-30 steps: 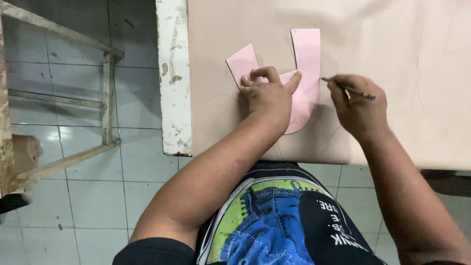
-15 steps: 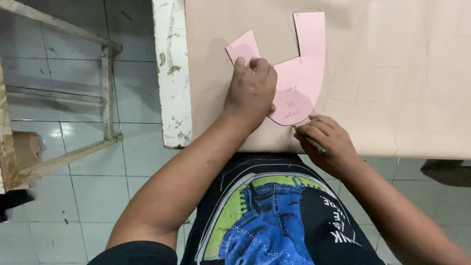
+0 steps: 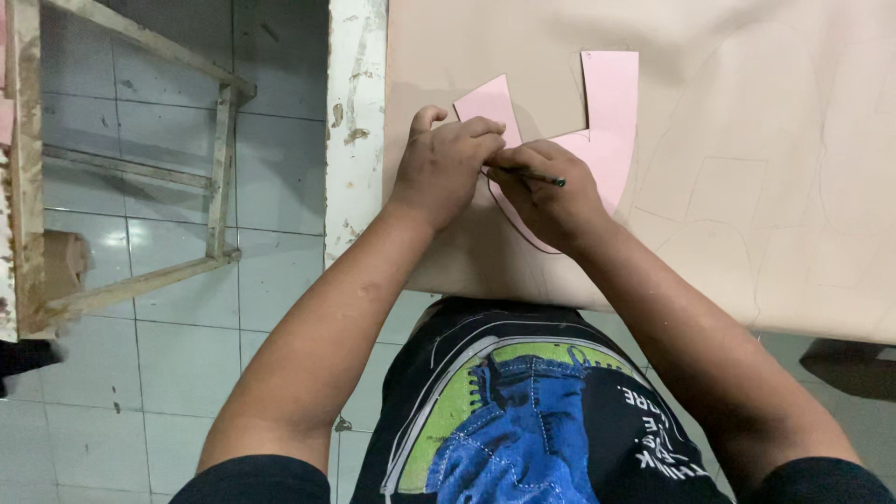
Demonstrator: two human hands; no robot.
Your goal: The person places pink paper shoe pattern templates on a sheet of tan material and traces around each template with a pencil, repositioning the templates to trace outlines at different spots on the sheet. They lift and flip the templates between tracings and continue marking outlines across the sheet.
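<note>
Right hand moved up beside left hand on pink template

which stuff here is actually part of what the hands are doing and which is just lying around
In use: pink U-shaped template, pen in right hand, left hand pressing the template, tan sheet under it.
Lying about: wooden frame on the tiled floor.
</note>
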